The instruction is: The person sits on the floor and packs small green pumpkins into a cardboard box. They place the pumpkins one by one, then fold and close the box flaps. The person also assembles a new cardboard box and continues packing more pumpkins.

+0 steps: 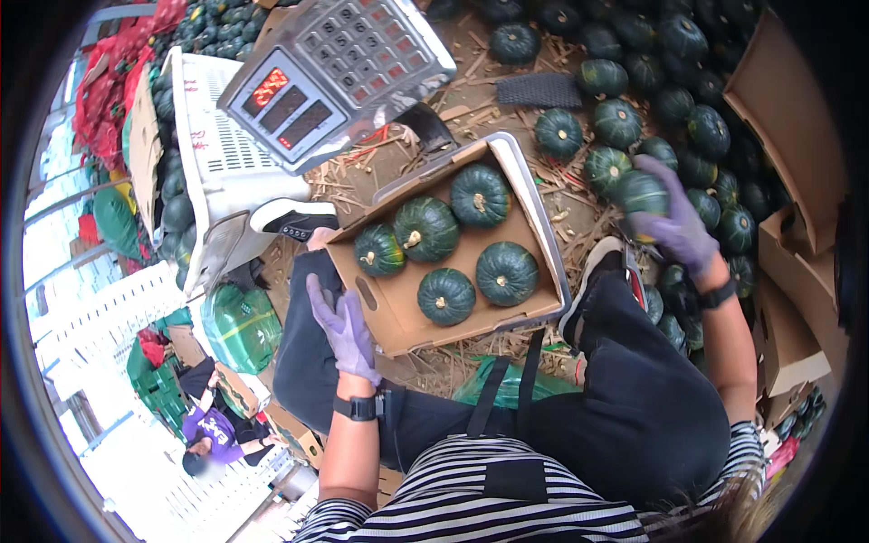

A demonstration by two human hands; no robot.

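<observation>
A cardboard box (396, 312) sits on the scale platform (543, 237) between my legs, with several dark green kabocha squashes (507, 273) in it. My right hand (681, 217), in a purple glove, is closed round another kabocha squash (640, 194) beside the heap on the right. My gloved left hand (346, 328) holds nothing. Its fingers are apart, close to the left side of the box; I cannot tell if they touch it.
The scale's display head (335, 77) stands beyond the box, near a white plastic crate (217, 149). A squash heap (679, 109) covers the far right, with cardboard boxes (787, 308) beside it. Another person (213, 430) works at lower left. Wood shavings (462, 81) litter the floor.
</observation>
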